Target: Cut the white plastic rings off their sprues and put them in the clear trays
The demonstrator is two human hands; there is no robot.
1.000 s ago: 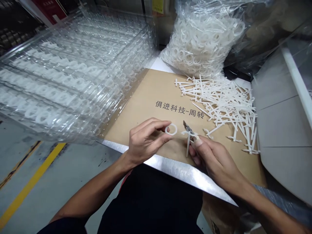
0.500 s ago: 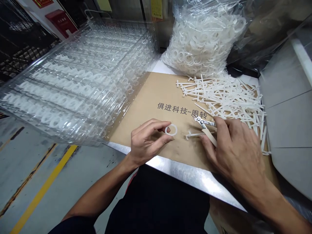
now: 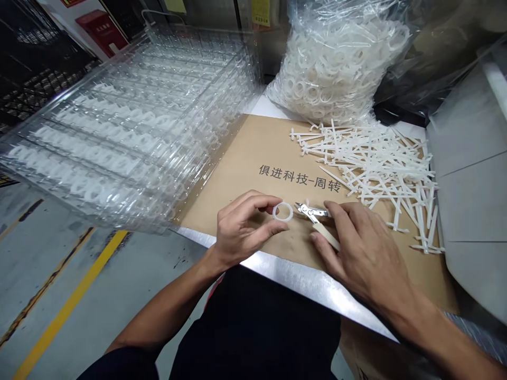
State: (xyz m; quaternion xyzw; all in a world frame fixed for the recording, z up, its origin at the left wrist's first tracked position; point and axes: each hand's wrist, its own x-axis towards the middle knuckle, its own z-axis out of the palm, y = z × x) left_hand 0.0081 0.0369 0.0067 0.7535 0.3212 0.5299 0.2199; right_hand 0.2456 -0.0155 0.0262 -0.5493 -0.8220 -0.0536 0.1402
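Between the thumb and fingers of my left hand (image 3: pixel 246 228) is a small white plastic ring (image 3: pixel 282 211), held above the cardboard (image 3: pixel 241 158). My right hand (image 3: pixel 362 248) is closed around a pair of nippers (image 3: pixel 319 221) with pale handles. Their metal jaws point left, just short of the ring's right edge, apart from it. A small white piece partly shows behind the nippers; I cannot make out its whole shape.
Several white plastic sprues (image 3: pixel 376 158) lie heaped on the cardboard at the right. Behind them stands a clear bag of white rings (image 3: pixel 336 68). Stacked clear trays (image 3: pixel 138 126) with white parts fill the left. A grey bin wall (image 3: pixel 471 200) borders the right side.
My right hand has moved left with the nippers, bringing the jaws close to the ring. My left hand keeps hold of the ring. The view has shifted slightly.
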